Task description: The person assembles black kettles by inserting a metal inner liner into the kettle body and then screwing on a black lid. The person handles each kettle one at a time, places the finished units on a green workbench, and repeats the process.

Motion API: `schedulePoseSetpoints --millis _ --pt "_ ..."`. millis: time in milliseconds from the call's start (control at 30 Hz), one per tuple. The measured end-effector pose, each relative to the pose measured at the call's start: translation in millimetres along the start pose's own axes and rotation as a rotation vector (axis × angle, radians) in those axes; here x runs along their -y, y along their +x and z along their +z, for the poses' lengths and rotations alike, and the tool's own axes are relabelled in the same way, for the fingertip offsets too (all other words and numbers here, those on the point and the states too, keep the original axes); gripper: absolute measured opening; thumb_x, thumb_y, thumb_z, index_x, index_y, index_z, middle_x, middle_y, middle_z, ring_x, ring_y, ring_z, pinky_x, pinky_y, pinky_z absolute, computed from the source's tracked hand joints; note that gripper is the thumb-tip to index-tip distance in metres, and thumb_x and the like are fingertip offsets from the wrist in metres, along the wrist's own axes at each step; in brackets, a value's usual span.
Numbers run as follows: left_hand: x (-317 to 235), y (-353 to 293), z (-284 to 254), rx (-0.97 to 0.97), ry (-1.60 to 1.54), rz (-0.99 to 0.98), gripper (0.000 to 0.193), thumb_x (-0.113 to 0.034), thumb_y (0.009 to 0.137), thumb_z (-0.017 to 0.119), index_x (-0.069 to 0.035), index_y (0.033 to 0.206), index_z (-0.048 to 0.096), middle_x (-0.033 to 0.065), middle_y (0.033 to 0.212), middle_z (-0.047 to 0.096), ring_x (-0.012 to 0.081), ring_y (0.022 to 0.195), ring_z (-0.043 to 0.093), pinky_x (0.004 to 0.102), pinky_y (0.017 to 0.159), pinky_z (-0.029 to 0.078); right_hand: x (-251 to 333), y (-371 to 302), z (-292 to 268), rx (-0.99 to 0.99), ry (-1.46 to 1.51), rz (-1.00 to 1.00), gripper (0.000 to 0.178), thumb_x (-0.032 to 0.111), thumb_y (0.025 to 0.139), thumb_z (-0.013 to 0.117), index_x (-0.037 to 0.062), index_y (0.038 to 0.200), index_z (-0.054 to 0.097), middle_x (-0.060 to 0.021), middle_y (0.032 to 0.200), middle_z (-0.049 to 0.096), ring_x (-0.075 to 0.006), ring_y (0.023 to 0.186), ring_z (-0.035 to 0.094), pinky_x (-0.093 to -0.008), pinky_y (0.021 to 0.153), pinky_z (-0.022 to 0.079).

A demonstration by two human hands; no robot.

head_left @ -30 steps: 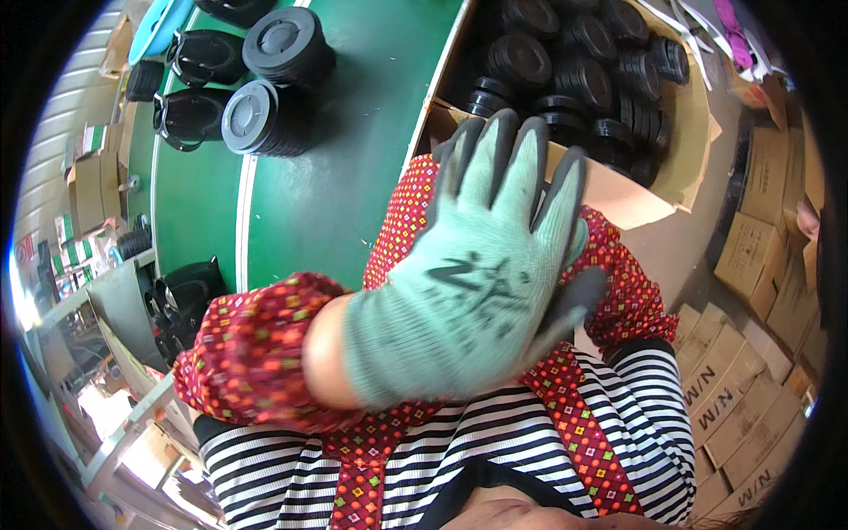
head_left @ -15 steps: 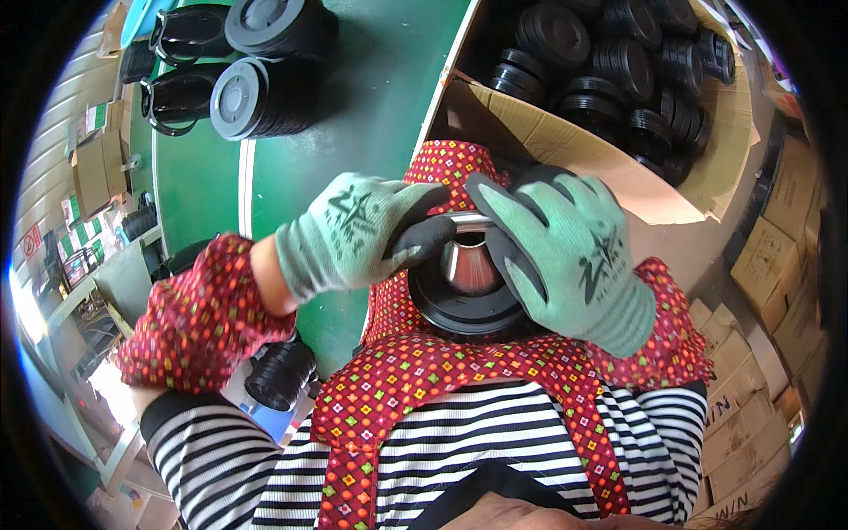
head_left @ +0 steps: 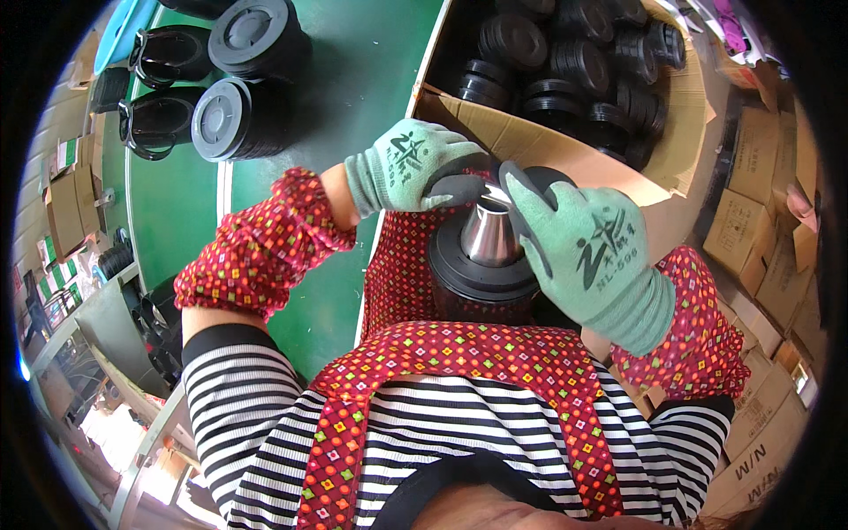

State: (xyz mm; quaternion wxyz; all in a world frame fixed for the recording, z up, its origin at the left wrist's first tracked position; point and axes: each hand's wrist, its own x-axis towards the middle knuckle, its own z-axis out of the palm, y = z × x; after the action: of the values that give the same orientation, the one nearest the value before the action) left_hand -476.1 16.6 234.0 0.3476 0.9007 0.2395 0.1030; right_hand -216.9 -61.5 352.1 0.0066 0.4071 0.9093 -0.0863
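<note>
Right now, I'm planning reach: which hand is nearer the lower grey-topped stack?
Left: the left hand is right of the stack; the right hand is farther right and lower.

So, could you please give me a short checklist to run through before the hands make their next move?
1. Gloves on the left hand and right hand: ok, both worn.
2. Left wrist covered: not ok, bare skin shows between glove and patterned sleeve cover.
3. Silver metal cone resting on the black round base: ok.
4. Firm grip of the fingers at the cone's top: cannot tell, the gloves hide the contact.
5. Cardboard box open, with black discs visible inside: ok.
</note>
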Motion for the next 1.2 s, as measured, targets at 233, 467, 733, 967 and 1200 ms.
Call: schedulePoseSetpoints --millis 233,467,733,967,1200 --pt "-72 -15 -28 -0.154 0.066 -0.088 0.051 -0.024 0.084 0.075 -0.004 0.129 0.063 0.0184 0.117 0.065 0.0387 0.111 0.062 0.0467 0.098 0.051 -13 5 0 0.114 0.346 0.002 0.046 0.014 0.093 0.068 0.0084 0.139 0.064 -0.0119 0.103 0.07 -0.0296 0.091 0.069 -0.0379 0.08 0.054" --pt "-97 -15 2 -0.521 0.051 -0.207 0.028 -0.007 0.091 0.072 -0.004 0.119 0.071 0.0193 0.11 0.063 0.0407 0.101 0.062 0.0455 0.09 0.051 -82 65 -5 -0.161 0.125 -0.571 0.049 0.021 0.093 0.071 0.0016 0.137 0.061 -0.016 0.137 0.062 -0.032 0.127 0.061 -0.0415 0.108 0.049" --pt "-129 -15 -17 -0.342 0.298 -0.277 0.041 -0.02 0.078 0.083 -0.008 0.115 0.073 0.0143 0.106 0.066 0.036 0.097 0.066 0.0456 0.085 0.054 -16 121 90 0.134 1.473 -0.487 0.036 0.024 0.108 0.05 -0.0007 0.131 0.064 -0.0128 0.124 0.07 -0.0227 0.116 0.065 -0.0345 0.108 0.048" --pt "-128 -23 -29 -0.484 0.185 -0.263 0.031 -0.02 0.075 0.09 -0.01 0.1 0.075 0.0094 0.093 0.07 0.0308 0.082 0.071 0.04 0.071 0.057 7 121 107 0.789 2.351 -0.053 0.053 0.043 0.115 0.041 -0.0006 0.138 0.06 -0.0092 0.128 0.067 -0.0152 0.12 0.061 -0.0299 0.11 0.045" --pt "-131 -8 -29 -0.45 0.16 -0.333 0.03 -0.019 0.079 0.088 -0.008 0.101 0.071 0.013 0.105 0.066 0.0334 0.084 0.07 0.0417 0.071 0.057 9 114 198 0.277 2.347 -0.339 0.063 0.048 0.114 0.031 0.0002 0.151 0.049 -0.0121 0.139 0.063 -0.0171 0.13 0.058 -0.0334 0.114 0.042"
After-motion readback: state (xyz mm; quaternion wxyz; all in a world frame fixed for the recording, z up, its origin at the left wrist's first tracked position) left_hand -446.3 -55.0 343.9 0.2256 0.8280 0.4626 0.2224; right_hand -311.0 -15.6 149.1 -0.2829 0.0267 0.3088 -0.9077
